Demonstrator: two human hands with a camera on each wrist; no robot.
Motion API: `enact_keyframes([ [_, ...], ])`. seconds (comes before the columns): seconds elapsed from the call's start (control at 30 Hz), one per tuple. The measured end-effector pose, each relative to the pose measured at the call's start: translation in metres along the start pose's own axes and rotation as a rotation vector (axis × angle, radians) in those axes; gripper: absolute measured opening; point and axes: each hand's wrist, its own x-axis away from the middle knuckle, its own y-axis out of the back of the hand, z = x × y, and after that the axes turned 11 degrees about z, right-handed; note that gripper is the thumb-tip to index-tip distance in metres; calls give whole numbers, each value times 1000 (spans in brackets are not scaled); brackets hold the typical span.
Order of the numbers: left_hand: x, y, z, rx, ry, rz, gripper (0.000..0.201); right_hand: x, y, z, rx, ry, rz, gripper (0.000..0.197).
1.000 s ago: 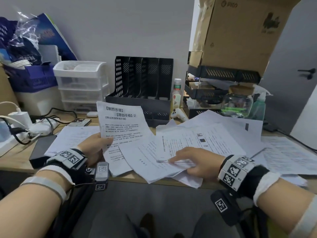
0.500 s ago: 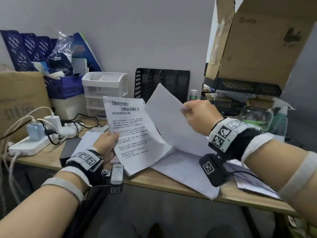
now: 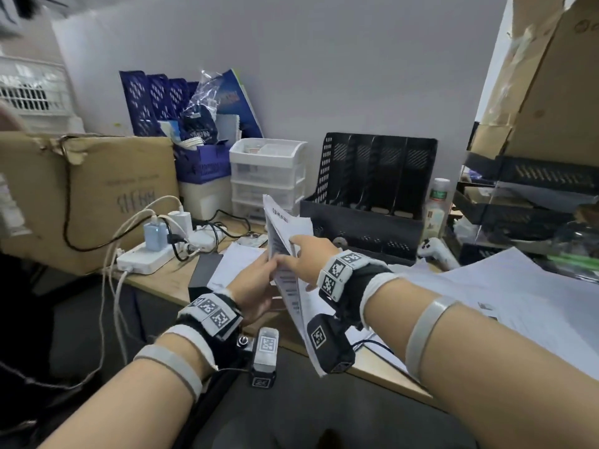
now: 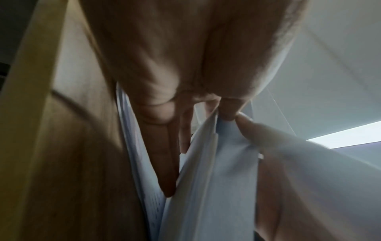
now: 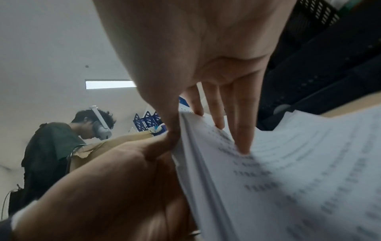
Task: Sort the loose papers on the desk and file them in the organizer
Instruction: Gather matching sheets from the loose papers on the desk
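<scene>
In front of the black organizer [image 3: 372,189], both the left hand [image 3: 256,286] and right hand [image 3: 311,257] pinch the printed sheets [image 3: 285,241]; square their edges before slotting them in.

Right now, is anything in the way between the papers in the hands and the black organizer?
Nothing visible blocks it. The white printed papers, pinched by the left hand and right hand, are above the desk's front edge; the black mesh file organizer stands behind them, its slots open toward them.

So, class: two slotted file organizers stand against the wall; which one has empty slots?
The black organizer, right of the white drawers; the blue one is stuffed.
</scene>
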Motion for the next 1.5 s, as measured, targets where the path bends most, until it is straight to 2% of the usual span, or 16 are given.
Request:
enact_keyframes([
  [0.13,0,8,-2,-23,58,33,55,-4,-7,3,-155,-42,199,72],
  [0.2,-4,13,2,-109,-5,41,47,-4,-4,-4,-252,-49,250,74],
  [0.27,-8,14,4,-190,-60,0,53,-2,3,-16,-286,-3,290,68],
  [0.3,-9,13,1,-197,-89,-23,54,0,9,-23,-279,19,263,63],
  [0.37,-12,12,-10,-137,-173,-44,41,-1,27,-43,-248,11,67,63],
  [0.43,-17,9,-30,-96,-252,-88,29,0,53,-65,-323,-34,-139,83],
  [0.53,-26,-5,-62,-143,-390,-121,24,4,92,-97,-592,-18,-270,102],
  [0.6,-31,-18,-78,-179,-477,-101,20,11,108,-108,-724,87,-370,89],
  [0.73,-51,-42,-97,-267,-581,-119,11,17,118,-113,-714,292,-552,17],
  [0.77,-55,-46,-99,-297,-601,-130,12,17,117,-112,-718,308,-571,10],
  [0.93,-87,-46,-99,-461,-713,-282,22,-5,104,-116,-819,371,-615,12],
  [1.13,-136,-14,-53,-397,-523,-237,48,-45,73,-142,-796,308,-554,17],
  [1.23,-143,-6,-40,-394,-490,-190,33,-58,61,-154,-794,193,-563,13],
  [1.3,-144,-5,-42,-356,-491,-169,19,-67,62,-156,-851,143,-553,23],
  [1.37,-141,-7,-54,-334,-551,-159,13,-73,70,-153,-937,165,-554,22],
  [1.5,-136,-12,-84,-350,-722,-274,8,-70,79,-141,-954,258,-476,13],
])
